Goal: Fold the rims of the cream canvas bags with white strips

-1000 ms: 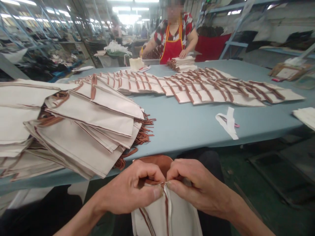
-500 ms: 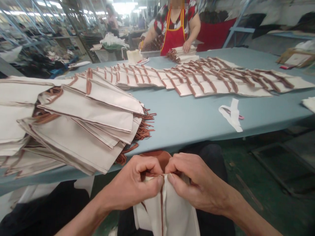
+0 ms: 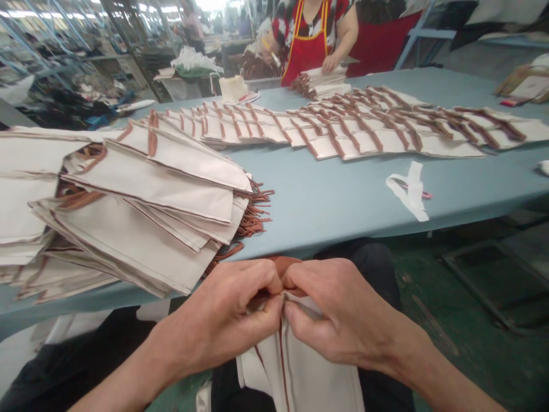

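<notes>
Since the earlier frame, the co-worker's hand (image 3: 266, 54) with a yellow stick (image 3: 266, 43) has moved nearer to the red apron (image 3: 306, 54). Blue-grey bench (image 3: 326, 200) carries, at left, a heap of cream bags (image 3: 150, 183). Below its near edge is one brown-seamed cream piece (image 3: 315, 366); left hand (image 3: 231, 315) and right hand (image 3: 343, 315) pinch its top, side by side. White strip (image 3: 415, 191) lies on the bench.

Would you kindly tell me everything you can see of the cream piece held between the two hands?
The cream piece looks like cloth, with dark brown lines running lengthwise. The left hand and right hand pinch its upper edge close together; it extends below them over dark trousers and out of frame.
</notes>
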Available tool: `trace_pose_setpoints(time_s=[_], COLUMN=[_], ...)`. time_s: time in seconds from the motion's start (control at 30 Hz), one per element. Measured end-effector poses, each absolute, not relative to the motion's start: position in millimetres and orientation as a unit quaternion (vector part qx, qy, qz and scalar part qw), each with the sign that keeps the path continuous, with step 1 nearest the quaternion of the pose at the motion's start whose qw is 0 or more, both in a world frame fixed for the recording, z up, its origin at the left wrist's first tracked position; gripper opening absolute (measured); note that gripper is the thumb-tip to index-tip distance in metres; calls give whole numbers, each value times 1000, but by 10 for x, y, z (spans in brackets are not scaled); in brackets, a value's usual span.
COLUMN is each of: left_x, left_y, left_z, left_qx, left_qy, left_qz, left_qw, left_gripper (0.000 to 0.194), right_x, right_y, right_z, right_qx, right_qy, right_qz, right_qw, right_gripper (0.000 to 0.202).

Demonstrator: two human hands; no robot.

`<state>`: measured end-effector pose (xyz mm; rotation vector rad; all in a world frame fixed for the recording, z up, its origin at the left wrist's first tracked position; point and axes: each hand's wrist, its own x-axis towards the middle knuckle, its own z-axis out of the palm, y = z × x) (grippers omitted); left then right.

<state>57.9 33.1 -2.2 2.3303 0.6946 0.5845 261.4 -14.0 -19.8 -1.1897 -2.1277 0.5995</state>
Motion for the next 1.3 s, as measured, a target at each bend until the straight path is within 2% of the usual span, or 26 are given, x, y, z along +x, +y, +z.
trace_pose_setpoints(time_s=[0.1, 0.17, 0.27, 0.47, 0.6, 0.73, 0.9, 1.0, 1.17, 1.3], left_x=[512, 479, 446, 380, 359, 339, 310, 340, 400, 431], left_y=[335, 332, 323, 335, 340, 306, 279, 309, 346, 350], left_z=[-21, -13, -9, -86, -157, -182, -61, -16, -145, -165], left_qx=[905, 925, 952, 977, 978, 962, 911, 921, 957, 948], left_qy=[225, 190, 143, 111, 110, 133, 229, 220, 165, 163], left_qz=[218, 213, 195, 152, 148, 175, 160, 128, 165, 164], left_qw=[287, 252, 190, 105, 95, 162, 303, 295, 175, 217], left_gripper=[19, 15, 19, 28, 30, 24, 16, 13, 31, 31], right_x=[2594, 2592, 2598, 2633, 2630, 2585, 2585, 2607, 2624, 2642], right_y=[-130, -132, -124, -55, -35, -70, -152, -202, -292, -301], right_z=[-169, -162, -176, -322, -406, -387, -310, -297, -317, -344], right_qx=[-447, -454, -443, -388, -376, -416, -424, -434, -428, -411], right_qy=[-813, -800, -763, -635, -578, -607, -728, -770, -808, -815], right_qz=[215, 250, 351, 582, 653, 592, 397, 310, 200, 175], right_qw=[305, 302, 315, 327, 314, 328, 364, 348, 352, 369], right_gripper=[19, 23, 24, 11, 24, 19, 14, 15, 21, 23])
